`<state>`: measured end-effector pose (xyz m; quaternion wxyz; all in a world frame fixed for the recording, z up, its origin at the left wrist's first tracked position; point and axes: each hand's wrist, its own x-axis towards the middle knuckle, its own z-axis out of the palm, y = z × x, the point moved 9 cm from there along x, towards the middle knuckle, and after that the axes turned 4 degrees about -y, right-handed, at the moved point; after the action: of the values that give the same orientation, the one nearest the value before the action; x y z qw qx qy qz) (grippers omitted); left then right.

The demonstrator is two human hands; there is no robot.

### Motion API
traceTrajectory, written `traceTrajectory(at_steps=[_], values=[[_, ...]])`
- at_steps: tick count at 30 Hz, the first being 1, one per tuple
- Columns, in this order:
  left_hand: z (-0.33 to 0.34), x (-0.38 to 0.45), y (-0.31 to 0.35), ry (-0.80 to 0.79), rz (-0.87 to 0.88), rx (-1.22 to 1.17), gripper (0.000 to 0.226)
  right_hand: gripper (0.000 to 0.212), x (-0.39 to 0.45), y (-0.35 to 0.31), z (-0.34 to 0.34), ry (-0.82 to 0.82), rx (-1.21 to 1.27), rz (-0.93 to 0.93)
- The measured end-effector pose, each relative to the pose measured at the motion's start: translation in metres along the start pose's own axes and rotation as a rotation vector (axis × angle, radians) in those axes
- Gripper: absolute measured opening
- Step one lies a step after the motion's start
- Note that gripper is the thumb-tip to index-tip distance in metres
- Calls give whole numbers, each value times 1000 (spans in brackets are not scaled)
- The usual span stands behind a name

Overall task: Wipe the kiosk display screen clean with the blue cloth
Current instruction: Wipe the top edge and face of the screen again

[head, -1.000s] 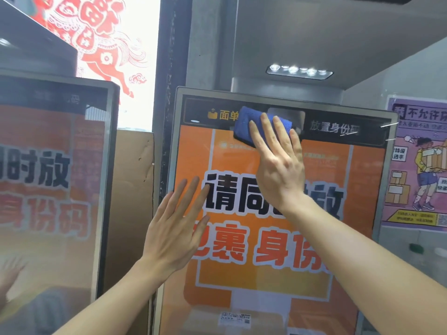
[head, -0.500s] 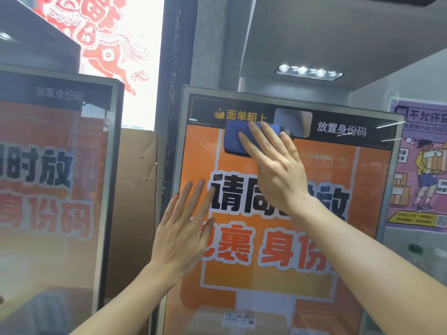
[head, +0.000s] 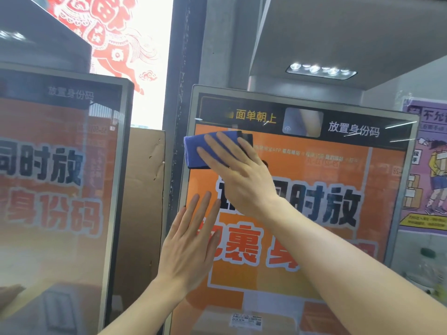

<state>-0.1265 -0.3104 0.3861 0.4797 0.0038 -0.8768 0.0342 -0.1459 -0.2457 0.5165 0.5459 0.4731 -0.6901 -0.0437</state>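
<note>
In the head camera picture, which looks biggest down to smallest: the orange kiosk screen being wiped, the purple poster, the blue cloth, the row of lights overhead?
1. Kiosk screen, by far.
2. Purple poster, though cut off at the picture's edge.
3. Blue cloth, partly under the right hand.
4. Row of lights, close to the cloth; unsure.

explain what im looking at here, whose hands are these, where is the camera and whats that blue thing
There is no machine here: these are a person's two bare hands, filmed by one wide-angle camera worn on the person's head, looking forward at the hands. The right hand presses a folded blue cloth flat against the kiosk display screen, near its upper left corner, with straight fingers. The left hand lies open, fingers straight, at the screen's left edge, lower down. The screen stands upright and shows an orange picture with large Chinese text. Left of it is a second screen of the same kind, with brown cardboard between them. A purple poster hangs on the right wall.
</note>
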Motion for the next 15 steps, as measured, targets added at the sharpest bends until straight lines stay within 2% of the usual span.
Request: traceTrajectory(at_steps=[4, 11, 15], values=[[7, -11, -1, -17, 4, 15, 58, 74, 9, 15, -8, -59, -50, -76], [12, -21, 1, -21, -46, -24, 61, 81, 37, 30, -24, 36, 0, 154], [15, -27, 3, -33, -70, -35, 63, 78, 25, 6, -11, 42, 57, 111]])
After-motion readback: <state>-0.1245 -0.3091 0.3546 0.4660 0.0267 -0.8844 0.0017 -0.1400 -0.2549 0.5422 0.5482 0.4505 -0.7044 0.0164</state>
